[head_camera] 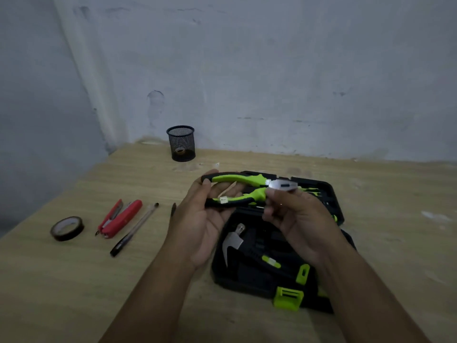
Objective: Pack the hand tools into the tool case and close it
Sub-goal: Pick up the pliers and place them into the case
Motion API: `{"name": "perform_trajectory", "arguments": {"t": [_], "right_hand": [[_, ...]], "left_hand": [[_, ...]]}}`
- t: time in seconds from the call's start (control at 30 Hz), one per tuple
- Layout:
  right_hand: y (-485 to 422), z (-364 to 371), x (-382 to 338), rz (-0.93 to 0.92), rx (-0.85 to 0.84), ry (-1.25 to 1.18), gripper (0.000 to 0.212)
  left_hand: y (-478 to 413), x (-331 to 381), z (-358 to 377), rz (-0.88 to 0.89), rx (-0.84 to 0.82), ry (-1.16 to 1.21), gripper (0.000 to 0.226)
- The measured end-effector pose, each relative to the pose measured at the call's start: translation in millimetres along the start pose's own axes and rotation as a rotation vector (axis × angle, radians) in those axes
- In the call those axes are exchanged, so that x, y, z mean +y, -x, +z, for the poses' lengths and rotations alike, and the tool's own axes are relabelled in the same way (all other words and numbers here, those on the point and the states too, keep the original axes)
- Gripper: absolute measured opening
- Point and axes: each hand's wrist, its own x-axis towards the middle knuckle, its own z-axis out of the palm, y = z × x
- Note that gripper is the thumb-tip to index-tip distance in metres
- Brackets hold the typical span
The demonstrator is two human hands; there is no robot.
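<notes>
Green-and-black pliers (238, 179) hang level above the open black tool case (237, 273). My left hand (197, 224) grips the two handles from below, and my right hand (294, 216) pinches the silver jaws (280, 184). In the near half of the case lies a claw hammer (232, 241) with a black and green handle. The far half (329, 191) of the case holds more green tools, partly hidden behind my right hand. Green latches (288, 298) sit on the case's near edge.
On the wooden table left of the case lie a black pen (133, 231), a red stapler (118, 219), a roll of dark tape (67, 228) and a small dark piece (173, 209). A black mesh cup (181, 142) stands by the wall.
</notes>
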Motion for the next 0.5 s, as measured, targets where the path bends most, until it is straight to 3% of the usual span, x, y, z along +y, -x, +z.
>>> {"name": "perform_trajectory", "arguments": {"t": [0.23, 0.3, 0.5], "right_hand": [[-13.2, 5.7, -21.5, -0.111, 0.128, -0.189, 0.009], [-13.9, 5.0, -29.3, -0.155, 0.166, -0.147, 0.012], [-8.6, 1.5, -45.9, -0.246, 0.174, 0.062, 0.02]], "left_hand": [[15.8, -16.5, 21.9, -0.109, -0.143, -0.102, 0.051], [15.4, -18.7, 24.5, -0.175, -0.121, -0.109, 0.057], [16.4, -30.2, 22.4, -0.247, -0.159, -0.086, 0.044]]}}
